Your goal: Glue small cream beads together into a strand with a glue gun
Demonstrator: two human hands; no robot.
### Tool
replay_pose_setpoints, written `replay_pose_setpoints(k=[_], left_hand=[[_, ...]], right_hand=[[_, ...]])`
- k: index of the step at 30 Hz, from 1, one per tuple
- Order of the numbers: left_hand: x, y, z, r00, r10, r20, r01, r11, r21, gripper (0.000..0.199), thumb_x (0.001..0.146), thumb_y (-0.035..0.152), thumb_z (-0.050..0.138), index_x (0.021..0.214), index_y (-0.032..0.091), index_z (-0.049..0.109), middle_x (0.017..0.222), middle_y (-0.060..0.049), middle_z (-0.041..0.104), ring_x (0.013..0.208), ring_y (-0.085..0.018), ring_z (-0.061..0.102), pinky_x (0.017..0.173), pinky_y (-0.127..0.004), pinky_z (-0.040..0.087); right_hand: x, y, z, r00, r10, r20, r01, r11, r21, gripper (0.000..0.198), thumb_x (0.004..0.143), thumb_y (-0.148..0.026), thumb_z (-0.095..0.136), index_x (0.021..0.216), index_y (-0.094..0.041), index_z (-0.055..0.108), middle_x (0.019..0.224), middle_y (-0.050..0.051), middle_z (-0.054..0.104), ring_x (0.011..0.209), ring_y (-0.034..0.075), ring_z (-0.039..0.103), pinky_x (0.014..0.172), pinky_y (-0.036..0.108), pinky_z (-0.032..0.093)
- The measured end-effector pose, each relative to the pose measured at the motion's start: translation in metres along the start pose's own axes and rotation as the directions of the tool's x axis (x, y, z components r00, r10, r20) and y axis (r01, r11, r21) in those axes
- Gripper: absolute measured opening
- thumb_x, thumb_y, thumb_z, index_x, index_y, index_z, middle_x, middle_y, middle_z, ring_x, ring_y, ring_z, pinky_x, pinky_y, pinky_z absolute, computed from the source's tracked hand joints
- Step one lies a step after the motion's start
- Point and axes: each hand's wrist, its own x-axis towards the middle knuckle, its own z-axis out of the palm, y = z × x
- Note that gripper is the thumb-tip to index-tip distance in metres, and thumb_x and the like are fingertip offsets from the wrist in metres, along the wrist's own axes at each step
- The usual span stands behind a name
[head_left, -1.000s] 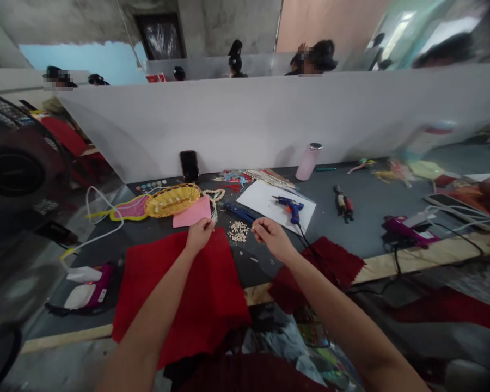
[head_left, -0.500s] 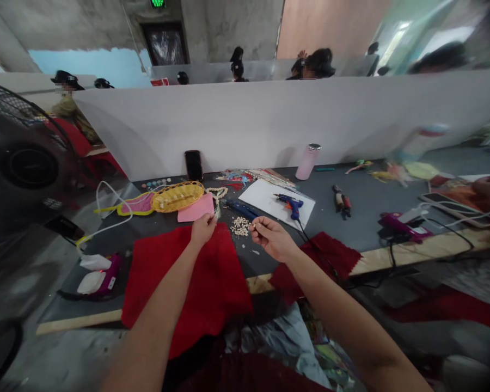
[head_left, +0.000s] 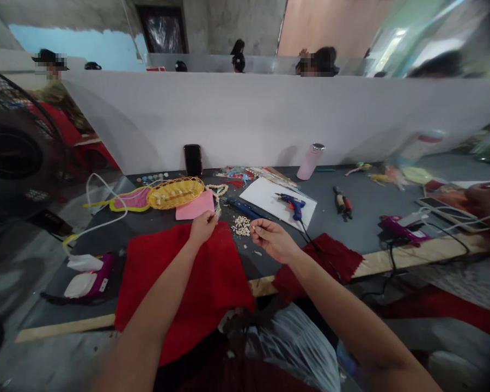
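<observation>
My left hand (head_left: 203, 227) is closed in a pinch above the red cloth (head_left: 179, 272). Thin pale strings (head_left: 218, 209) come out at its fingertips, near a looped strand of pale beads (head_left: 217, 189). My right hand (head_left: 275, 239) pinches a small pale bead (head_left: 253, 228) between thumb and forefinger, just right of a loose pile of pale beads (head_left: 241, 225). The bead is mostly covered by my fingers. Beyond the pile lie dark blue pliers (head_left: 243, 207). A pink sheet (head_left: 196, 206) sits behind my left hand.
A blue glue gun (head_left: 293, 206) rests on white paper (head_left: 261, 190), its cord running past my right arm. Around are a yellow basket (head_left: 175, 193), an upright phone (head_left: 193, 161), a pink bottle (head_left: 311, 162), and red-handled cutters (head_left: 343, 204). Another person's hand (head_left: 488, 198) is at far right.
The camera view has shifted slightly. Both hands keep nearly the same pose and place over the table, the left on the strings, the right beside the bead pile.
</observation>
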Motion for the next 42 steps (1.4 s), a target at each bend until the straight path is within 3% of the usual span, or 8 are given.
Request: replay_pose_setpoints(k=[11,13,16,19,21,25,33,42], left_hand=[[-0.002,0.009,-0.003,1.0,-0.006,0.018,0.005,0.999,0.049,0.019,0.082,0.032,0.045,0.077,0.02,0.058,0.07,0.0,0.064,0.065,-0.014,0.056,0.064,-0.025,0.041],[-0.003,0.012,-0.005,0.999,-0.002,0.038,0.0,0.999,0.049,0.019,0.082,0.034,0.045,0.077,0.021,0.058,0.072,-0.001,0.064,0.066,-0.014,0.056,0.064,-0.025,0.04],[-0.005,0.015,-0.008,0.997,0.005,0.083,-0.009,0.999,0.048,0.02,0.081,0.037,0.047,0.076,0.021,0.057,0.068,0.0,0.062,0.063,-0.015,0.055,0.062,-0.025,0.04],[-0.007,0.017,-0.008,0.994,0.014,0.11,-0.019,0.999,0.045,0.023,0.083,0.039,0.045,0.081,0.021,0.059,0.07,0.0,0.063,0.063,-0.015,0.056,0.062,-0.025,0.04],[-0.008,0.018,-0.007,0.993,0.033,0.116,-0.038,0.999,0.036,0.025,0.085,0.039,0.042,0.086,0.022,0.061,0.073,-0.001,0.065,0.067,-0.016,0.058,0.064,-0.025,0.041],[-0.008,0.017,-0.005,0.991,0.046,0.125,-0.052,0.997,0.052,0.028,0.087,0.039,0.039,0.088,0.021,0.061,0.076,-0.002,0.066,0.071,-0.017,0.06,0.067,-0.025,0.041],[-0.007,0.024,-0.009,0.975,-0.005,0.223,-0.025,0.991,0.131,0.028,0.088,0.039,0.039,0.088,0.02,0.061,0.077,-0.001,0.066,0.071,-0.015,0.06,0.064,-0.024,0.04],[-0.004,0.02,-0.012,0.956,-0.015,0.293,0.001,0.999,0.048,0.023,0.087,0.035,0.042,0.089,0.021,0.061,0.079,0.001,0.065,0.072,-0.013,0.058,0.065,-0.023,0.039]], right_hand=[[0.023,-0.011,-0.016,0.997,-0.076,0.01,0.075,0.931,-0.356,0.015,0.077,-0.031,0.057,0.085,-0.019,0.055,0.065,-0.003,0.053,0.058,0.01,0.048,0.057,0.024,0.039],[0.03,-0.011,-0.02,0.988,-0.152,0.029,0.14,0.8,-0.583,0.01,0.078,-0.027,0.053,0.083,-0.019,0.055,0.064,-0.003,0.053,0.058,0.01,0.048,0.057,0.024,0.038],[0.041,-0.008,-0.026,0.96,-0.248,0.132,0.235,0.454,-0.859,0.009,0.078,-0.019,0.049,0.082,-0.018,0.057,0.074,0.0,0.057,0.064,0.012,0.051,0.061,0.024,0.04],[0.052,-0.001,-0.03,0.937,-0.26,0.232,0.282,0.174,-0.944,0.015,0.08,-0.014,0.044,0.085,-0.018,0.058,0.085,0.004,0.06,0.075,0.014,0.055,0.069,0.025,0.042],[0.06,0.004,-0.033,0.933,-0.237,0.27,0.297,0.087,-0.951,0.017,0.082,-0.014,0.042,0.087,-0.018,0.058,0.087,0.005,0.061,0.079,0.015,0.056,0.072,0.026,0.042],[0.071,0.008,-0.042,0.925,-0.235,0.299,0.324,0.075,-0.943,0.019,0.084,-0.014,0.041,0.091,-0.019,0.058,0.091,0.005,0.062,0.085,0.016,0.057,0.078,0.027,0.042],[0.071,0.004,-0.061,0.857,-0.489,0.165,0.295,0.203,-0.934,0.021,0.084,-0.015,0.04,0.096,-0.019,0.058,0.089,0.005,0.064,0.08,0.016,0.059,0.072,0.028,0.047],[0.067,0.009,-0.056,0.895,-0.286,0.343,0.359,0.003,-0.933,0.036,0.079,-0.003,0.039,0.104,-0.019,0.059,0.102,0.006,0.063,0.091,0.017,0.06,0.079,0.027,0.048]])
